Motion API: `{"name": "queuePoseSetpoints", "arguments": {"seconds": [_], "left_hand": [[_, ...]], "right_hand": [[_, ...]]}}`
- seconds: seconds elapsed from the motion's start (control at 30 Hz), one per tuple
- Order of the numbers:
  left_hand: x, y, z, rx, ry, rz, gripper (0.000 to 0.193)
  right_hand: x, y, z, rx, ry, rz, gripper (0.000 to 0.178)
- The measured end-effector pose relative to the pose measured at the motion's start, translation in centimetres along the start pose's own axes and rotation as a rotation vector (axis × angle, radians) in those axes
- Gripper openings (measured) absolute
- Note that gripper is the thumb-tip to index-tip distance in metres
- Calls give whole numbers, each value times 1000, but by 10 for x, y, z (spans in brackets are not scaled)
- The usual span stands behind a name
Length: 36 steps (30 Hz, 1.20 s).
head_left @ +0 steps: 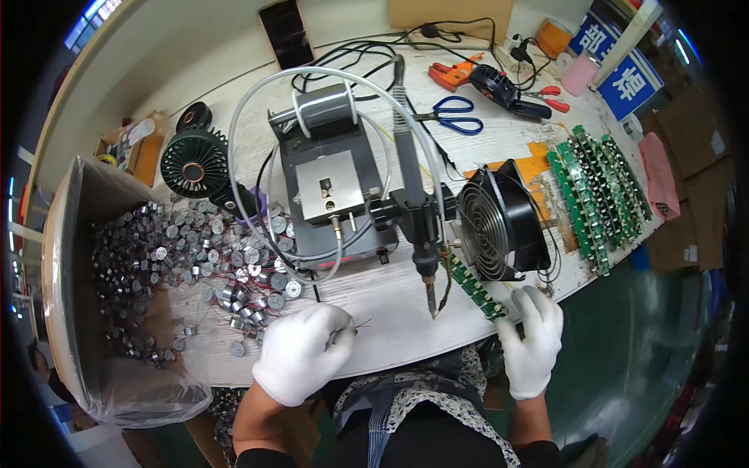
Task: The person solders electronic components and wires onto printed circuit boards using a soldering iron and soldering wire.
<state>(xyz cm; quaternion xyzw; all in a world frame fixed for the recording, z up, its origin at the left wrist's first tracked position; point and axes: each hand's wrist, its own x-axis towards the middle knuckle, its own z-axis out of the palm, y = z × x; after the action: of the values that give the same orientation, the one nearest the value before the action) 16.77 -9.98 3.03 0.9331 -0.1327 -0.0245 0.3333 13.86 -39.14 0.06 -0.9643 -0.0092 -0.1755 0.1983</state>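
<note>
My left hand (300, 355), in a white glove, is closed round a small motor (340, 335) that is mostly hidden by the fingers. Thin wires (363, 324) stick out to its right. My right hand (534, 343), gloved too, grips the near end of a narrow green circuit board strip (473, 285) between thumb and fingers. That strip slants away to the left, its far end beside the soldering iron (428, 273). The iron hangs tip down from a stand, between my two hands. Just beyond my left hand lies a heap of small silver motors (250, 257) with red wires.
A solder feeder (328, 187) with a wire reel stands mid-table, with a black fan (503, 222) to its right. Rows of green boards (597, 195) lie at the right. Blue scissors (456, 115), a small handheld fan (195, 165) and a phone (286, 33) sit farther back. A motor-filled box (70, 288) stands left.
</note>
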Motion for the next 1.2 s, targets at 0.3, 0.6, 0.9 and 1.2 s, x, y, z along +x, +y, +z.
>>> {"name": "queuePoseSetpoints", "arguments": {"seconds": [0.3,0.6,0.9,1.2], "left_hand": [[-8,13,38,-257,-82,-70,9],[-11,15,77,-411,-22,-213,11],[-5,22,78,-209,156,-5,16],[-5,24,86,-251,181,15,15]], "right_hand": [[-1,4,6,129,-176,-139,36],[3,-21,33,220,-172,-185,40],[-16,-32,42,574,-78,-25,30],[-25,-43,41,525,-61,-109,32]]}}
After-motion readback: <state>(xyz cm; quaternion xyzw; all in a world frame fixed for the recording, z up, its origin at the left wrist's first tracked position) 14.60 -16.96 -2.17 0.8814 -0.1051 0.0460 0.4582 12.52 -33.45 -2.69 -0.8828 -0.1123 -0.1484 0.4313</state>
